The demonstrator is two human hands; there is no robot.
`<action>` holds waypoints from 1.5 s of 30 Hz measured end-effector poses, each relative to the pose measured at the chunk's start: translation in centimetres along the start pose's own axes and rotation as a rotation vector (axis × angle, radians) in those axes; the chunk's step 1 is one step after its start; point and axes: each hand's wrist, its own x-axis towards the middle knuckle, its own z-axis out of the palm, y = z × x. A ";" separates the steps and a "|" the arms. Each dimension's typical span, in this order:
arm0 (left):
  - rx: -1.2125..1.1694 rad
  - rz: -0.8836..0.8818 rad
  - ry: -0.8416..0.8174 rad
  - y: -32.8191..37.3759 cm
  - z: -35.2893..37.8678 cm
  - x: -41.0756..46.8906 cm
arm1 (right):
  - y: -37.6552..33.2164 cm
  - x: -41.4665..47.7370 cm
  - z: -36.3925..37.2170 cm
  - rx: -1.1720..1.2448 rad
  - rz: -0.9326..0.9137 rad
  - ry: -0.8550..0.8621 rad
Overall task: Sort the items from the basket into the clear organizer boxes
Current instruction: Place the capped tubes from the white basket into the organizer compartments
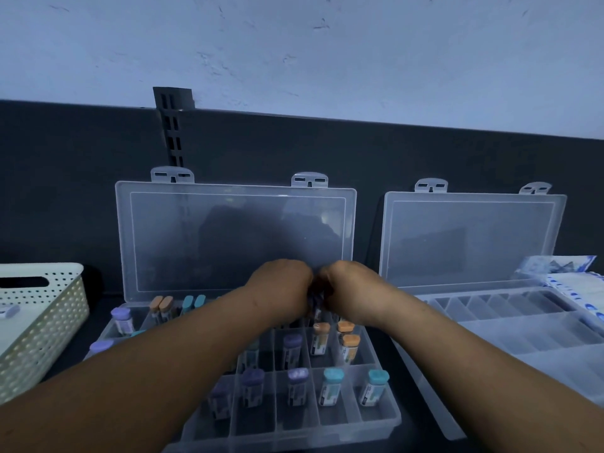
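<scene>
Clear organizer [376, 420] far row | left hand [281, 286], right hand [349, 286] bunched, grip unreadable | seat upright, match vials [320, 341] by cap colour

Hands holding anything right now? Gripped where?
Left hand and right hand pinch a small dark item over the left organizer box; it is mostly hidden, so the grip spot cannot be told.

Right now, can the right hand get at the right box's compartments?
Likely yes: the right hand sits over the left box, and the right box lies beside it, lid up, nothing between. Whether its fingers hold something is hidden.
</scene>
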 end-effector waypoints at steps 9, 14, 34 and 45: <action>-0.012 -0.021 0.025 0.0 -0.1 -0.4 | -0.2 0.2 0.1 -0.020 0.029 0.011; -0.049 -0.033 0.028 -0.7 -2.0 -1.4 | -0.8 -0.7 -1.6 -0.014 0.047 0.037; -0.079 -0.161 0.145 -15.3 -10.4 -14.9 | -20.4 -0.1 -0.4 -0.134 -0.343 0.112; 0.028 -0.414 0.093 -29.3 -11.8 -24.5 | -33.3 4.9 4.9 -0.136 -0.442 0.059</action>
